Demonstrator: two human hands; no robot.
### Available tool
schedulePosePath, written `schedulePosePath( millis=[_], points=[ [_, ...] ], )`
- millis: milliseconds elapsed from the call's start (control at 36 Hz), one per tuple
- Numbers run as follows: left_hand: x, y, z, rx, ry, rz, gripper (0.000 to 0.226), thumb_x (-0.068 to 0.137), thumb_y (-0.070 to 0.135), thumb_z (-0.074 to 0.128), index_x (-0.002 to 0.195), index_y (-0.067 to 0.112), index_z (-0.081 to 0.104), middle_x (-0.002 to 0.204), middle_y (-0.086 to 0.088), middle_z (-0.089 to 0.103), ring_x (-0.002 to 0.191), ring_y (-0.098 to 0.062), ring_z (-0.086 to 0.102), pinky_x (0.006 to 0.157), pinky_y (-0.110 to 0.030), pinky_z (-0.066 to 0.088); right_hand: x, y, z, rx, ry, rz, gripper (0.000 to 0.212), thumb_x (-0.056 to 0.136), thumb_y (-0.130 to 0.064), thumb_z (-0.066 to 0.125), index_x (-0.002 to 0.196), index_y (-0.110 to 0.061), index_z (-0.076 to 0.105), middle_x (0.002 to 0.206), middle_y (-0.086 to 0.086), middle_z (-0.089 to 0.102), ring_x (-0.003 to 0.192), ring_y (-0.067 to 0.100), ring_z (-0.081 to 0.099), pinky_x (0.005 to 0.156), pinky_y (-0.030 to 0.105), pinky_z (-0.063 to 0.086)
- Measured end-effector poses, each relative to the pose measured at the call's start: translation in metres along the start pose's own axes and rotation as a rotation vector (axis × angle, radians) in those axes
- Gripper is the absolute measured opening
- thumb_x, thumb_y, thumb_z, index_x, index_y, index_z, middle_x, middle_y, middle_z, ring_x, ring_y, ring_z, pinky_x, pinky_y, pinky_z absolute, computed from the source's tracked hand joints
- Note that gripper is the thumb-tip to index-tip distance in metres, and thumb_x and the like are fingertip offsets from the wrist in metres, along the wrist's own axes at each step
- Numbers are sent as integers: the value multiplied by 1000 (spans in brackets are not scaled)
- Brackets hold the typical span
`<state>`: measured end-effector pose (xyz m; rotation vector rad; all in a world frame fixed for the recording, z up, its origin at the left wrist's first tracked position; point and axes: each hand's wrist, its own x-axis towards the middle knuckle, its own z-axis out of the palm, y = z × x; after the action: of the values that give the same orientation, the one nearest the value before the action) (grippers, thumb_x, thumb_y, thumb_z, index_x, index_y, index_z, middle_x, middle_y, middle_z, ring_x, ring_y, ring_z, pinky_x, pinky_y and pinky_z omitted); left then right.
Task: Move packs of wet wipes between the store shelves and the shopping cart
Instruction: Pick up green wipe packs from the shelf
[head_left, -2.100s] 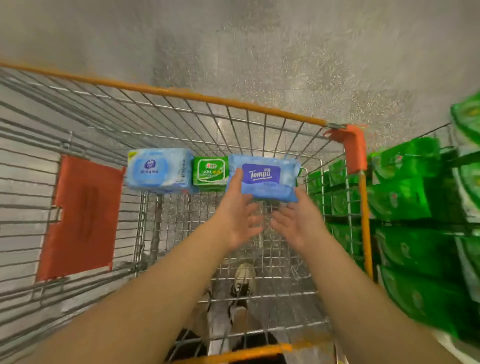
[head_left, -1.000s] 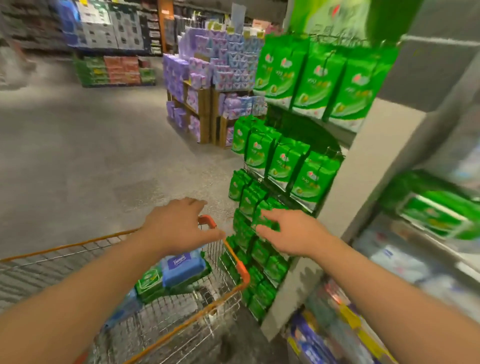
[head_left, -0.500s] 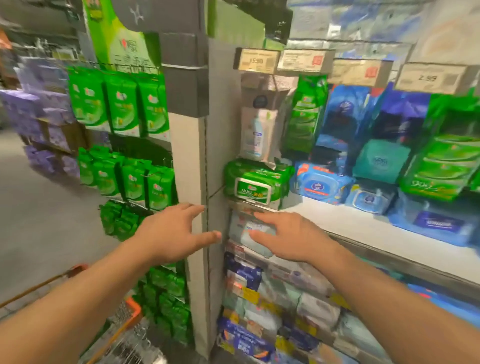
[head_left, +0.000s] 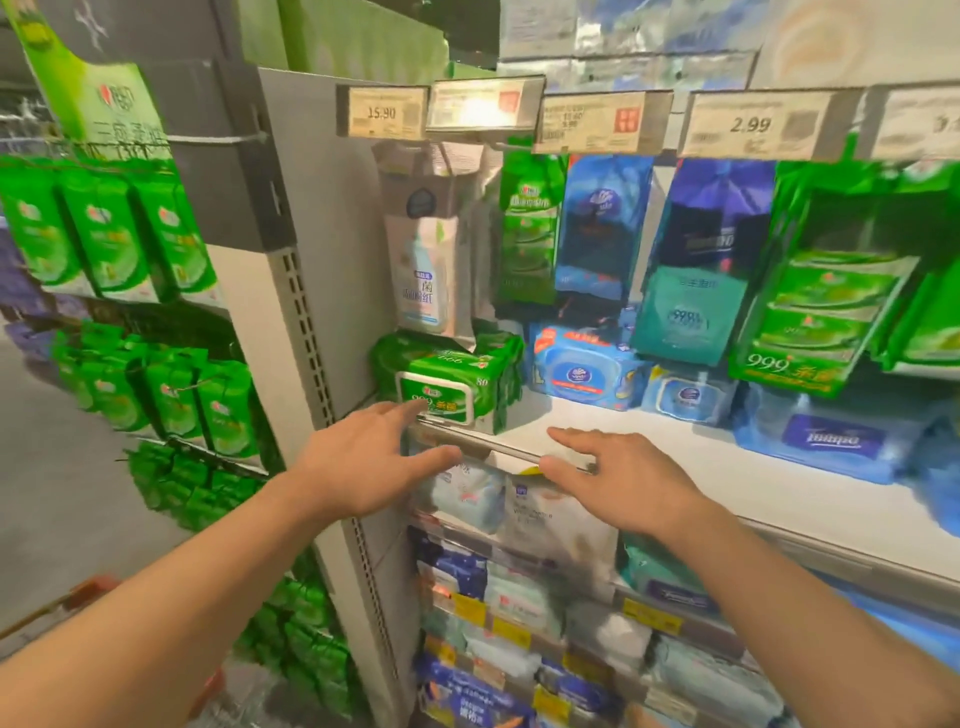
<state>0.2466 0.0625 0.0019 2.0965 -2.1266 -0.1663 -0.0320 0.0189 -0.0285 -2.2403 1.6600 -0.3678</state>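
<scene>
Head view: both hands, left hand (head_left: 363, 462) and right hand (head_left: 618, 483), spread and empty, reach toward the green pack (head_left: 441, 384) at mid-frame; grasping it likely comes next.

Two bare forearms enter from the bottom edge, one from the lower left corner, one from the lower right. No sleeve on either: both arms are uncovered from the frame edge to the wrist. Left hand (head_left: 363, 467) bare, without glove, ring, watch or band on the wrist. Right hand (head_left: 618, 483) likewise bare; wrist unadorned. Fingers (head_left: 571, 439) slender, with short nails, unpainted as far as the blur allows. Forearms smooth, no marks or tattoos visible. The wide-angle lens stretches both arms toward the corners, so they look broad near the camera and taper to the wrists.
</scene>
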Motion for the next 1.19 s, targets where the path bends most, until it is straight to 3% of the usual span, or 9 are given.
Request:
schedulePosePath(
  millis=[139,250,417,583,694,778,889,1056,1194],
  points=[
    [30,-18,3,-106,37,-15,90,84,85,31,157,33,22,161,-2,33,145,-21,34,115,-42,35,31,-4,9,31,49,-6,61,90,-74,47,145,-47,51,152,-16,50,130,13,55,109,28,39],
    [53,-32,7,-229,106,25,87,87,80,34,157,30,23,162,1,30,147,-19,29,118,-41,29,57,-14,17,139,117,9,73,84,-76,51,147,-39,51,154,-13,48,137,11,50,115,34,40],
    [87,-47,13,-354,298,61,81,85,72,42,151,25,37,152,2,39,140,-20,35,115,-38,31,92,-28,30,334,186,40,73,86,-61,67,150,-33,47,146,-5,57,136,10,51,115,32,40],
    [102,-45,28,-568,355,-57,63,96,51,51,150,24,33,139,-6,47,133,-24,37,106,-41,35,117,-30,39,546,302,64,78,84,-45,78,151,-24,44,141,0,59,126,9,55,108,27,41],
    [109,-37,47,-704,351,-187,61,97,48,51,146,16,35,135,-10,49,128,-29,40,106,-43,37,135,-29,49,687,195,113,124,65,-63,86,161,-27,16,162,0,32,145,11,35,120,38,34],
    [113,-32,56,-769,365,-289,46,97,47,52,123,10,46,119,-12,51,116,-33,47,99,-47,44,150,-26,60,714,94,126,160,38,-86,82,161,-32,-5,170,-5,10,153,8,16,126,40,22],
    [116,-25,58,-798,437,-353,41,98,44,53,111,7,46,109,-13,52,105,-35,53,89,-47,47,166,-20,67,657,67,55,149,62,-44,96,161,-22,-13,168,-4,8,149,2,11,118,20,13],
    [119,-19,58,-813,510,-399,47,99,46,49,128,9,45,111,-7,50,109,-27,48,92,-39,42,184,-14,76,649,21,45,134,44,-62,91,153,-37,16,152,-8,40,140,13,42,114,31,37],
    [124,-15,59,-838,556,-422,45,99,44,50,130,11,47,111,-5,51,105,-22,47,87,-33,38,192,-12,79,676,11,61,146,42,-61,92,155,-30,4,155,-9,33,143,18,38,119,40,35]
  ],
)
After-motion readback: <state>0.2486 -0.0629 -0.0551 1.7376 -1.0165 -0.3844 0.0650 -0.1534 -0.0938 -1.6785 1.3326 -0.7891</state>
